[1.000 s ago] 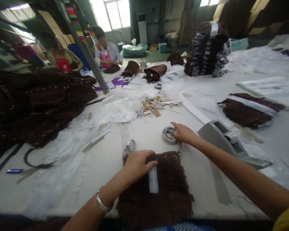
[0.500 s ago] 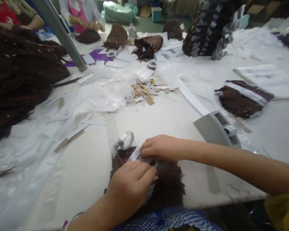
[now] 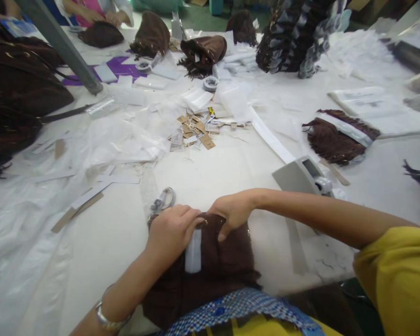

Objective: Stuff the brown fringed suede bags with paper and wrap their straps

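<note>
Head view: a person's two bare hands at a white table (image 3: 182,177), over one brown bag.

Brown bag (image 3: 217,261): lying flat beneath both hands, its top edge under the fingers, its lower part reaching toward the wearer's body.

White strip (image 3: 193,252): upright on the bag's front, its top end beside the left fingertips.

Left hand (image 3: 171,228): fingers together and bent over the bag's upper left; whether they pinch the edge cannot be told. Silver bracelet (image 3: 107,319) at the wrist.

Right hand (image 3: 233,210): thumb spread from the fingers and laid on the bag's front, fingers at the top edge; the hands are near each other, apart.

Wrapped loop (image 3: 158,204): just beyond the left hand, at the bag's top left corner.

Grey tape dispenser (image 3: 290,177): right of the right hand, partly behind the forearm.

Cardboard tags (image 3: 196,128): a loose heap straight beyond both hands.

Clear plastic sheets (image 3: 126,135): beyond and left of the left hand.

Fringed brown bundle (image 3: 336,140): well right of the right hand, beyond the dispenser, a pale band across it.

Tall brown stack (image 3: 290,37): far beyond the right hand.

Dark brown pile (image 3: 17,88): far left of the left hand.
</note>
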{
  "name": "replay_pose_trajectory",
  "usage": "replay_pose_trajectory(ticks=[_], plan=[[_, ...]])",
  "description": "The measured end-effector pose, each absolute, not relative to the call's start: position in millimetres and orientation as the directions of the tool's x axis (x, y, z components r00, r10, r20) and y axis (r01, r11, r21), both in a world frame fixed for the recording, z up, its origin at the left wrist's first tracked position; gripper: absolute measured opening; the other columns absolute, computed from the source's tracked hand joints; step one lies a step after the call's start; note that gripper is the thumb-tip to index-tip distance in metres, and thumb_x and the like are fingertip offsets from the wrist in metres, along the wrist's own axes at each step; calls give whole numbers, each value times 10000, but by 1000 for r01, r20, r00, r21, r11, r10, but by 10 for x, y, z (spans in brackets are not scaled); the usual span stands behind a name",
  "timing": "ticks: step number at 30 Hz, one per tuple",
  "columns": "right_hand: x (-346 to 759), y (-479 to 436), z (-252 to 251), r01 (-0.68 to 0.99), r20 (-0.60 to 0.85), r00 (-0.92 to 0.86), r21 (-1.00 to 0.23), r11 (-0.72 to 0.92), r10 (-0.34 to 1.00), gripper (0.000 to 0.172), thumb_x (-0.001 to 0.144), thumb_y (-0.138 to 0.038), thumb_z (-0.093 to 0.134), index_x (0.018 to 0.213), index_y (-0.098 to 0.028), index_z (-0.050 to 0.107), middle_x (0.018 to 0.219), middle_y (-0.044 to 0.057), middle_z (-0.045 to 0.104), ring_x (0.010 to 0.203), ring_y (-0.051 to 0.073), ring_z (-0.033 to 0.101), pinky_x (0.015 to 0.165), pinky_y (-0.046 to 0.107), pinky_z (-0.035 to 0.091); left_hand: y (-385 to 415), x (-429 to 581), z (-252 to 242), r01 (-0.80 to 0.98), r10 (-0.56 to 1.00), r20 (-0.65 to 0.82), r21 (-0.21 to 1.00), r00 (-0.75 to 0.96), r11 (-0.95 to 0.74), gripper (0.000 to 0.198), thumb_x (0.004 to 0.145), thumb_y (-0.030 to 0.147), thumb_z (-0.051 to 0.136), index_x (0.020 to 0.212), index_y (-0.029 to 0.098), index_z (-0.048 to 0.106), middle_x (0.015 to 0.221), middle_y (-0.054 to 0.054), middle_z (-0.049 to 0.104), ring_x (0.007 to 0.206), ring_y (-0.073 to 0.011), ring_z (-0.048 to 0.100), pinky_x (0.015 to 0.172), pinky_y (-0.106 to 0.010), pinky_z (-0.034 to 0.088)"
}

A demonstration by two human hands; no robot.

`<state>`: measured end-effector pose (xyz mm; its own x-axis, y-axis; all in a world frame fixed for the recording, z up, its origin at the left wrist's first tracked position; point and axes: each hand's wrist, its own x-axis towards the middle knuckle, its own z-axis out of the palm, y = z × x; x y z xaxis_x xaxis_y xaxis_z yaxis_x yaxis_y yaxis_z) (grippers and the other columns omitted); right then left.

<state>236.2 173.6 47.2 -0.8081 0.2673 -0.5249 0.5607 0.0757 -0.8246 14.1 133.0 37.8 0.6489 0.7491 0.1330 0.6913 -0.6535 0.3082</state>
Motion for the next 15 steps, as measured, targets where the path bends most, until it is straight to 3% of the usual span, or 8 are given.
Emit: replay_pose_trajectory(ticks=[3, 6, 9, 11, 15], plan=[[2369, 1845, 270, 517, -526, -837, -851, -95, 151, 460, 728, -329, 786, 1111, -136, 620, 979, 20, 710, 872, 161, 651, 767, 232, 503, 1376, 167, 270, 695, 752, 174, 295, 635, -655, 161, 939, 315, 571, 958, 221, 701, 819, -29, 690, 742, -200, 623, 689, -331, 481], [2421, 1843, 279, 494, -484, -842, -869, -19, 236, 500, 753, -352, 772, 1180, -159, 595, 1047, 21, 695, 939, 166, 637, 814, 226, 486, 1253, 114, 297, 677, 751, 381, 334, 540, -656, 210, 923, 204, 591, 1119, 186, 664, 1044, -75, 714, 967, -226, 652, 886, -389, 508], [2496, 1761, 362, 528, -471, -803, -846, 72, 364, 449, 825, -445, 699, 1158, -158, 607, 990, 20, 694, 878, 155, 626, 762, 215, 472, 940, 17, 417, 557, 662, 552, 376, 508, -741, 363, 858, 96, 642, 1212, 174, 624, 1215, -92, 678, 1180, -243, 595, 1064, -452, 439], [2524, 1707, 366, 544, -453, -772, -833, 96, 447, 415, 864, -477, 648, 1114, -147, 624, 924, 19, 695, 809, 144, 615, 712, 212, 460, 684, -28, 459, 388, 558, 537, 403, 632, -829, 384, 845, 103, 658, 1219, 184, 623, 1220, -64, 685, 1217, -220, 580, 1096, -423, 430], [2486, 1717, 251, 523, -325, -751, -824, 217, 575, 353, 887, -461, 630, 1037, -143, 658, 886, 18, 697, 802, 150, 611, 694, 213, 442, 267, 12, 286, 245, 374, 273, 410, 886, -879, 437, 939, 253, 551, 1366, 164, 516, 1412, -56, 555, 1375, -208, 430, 1140, -386, 393]])
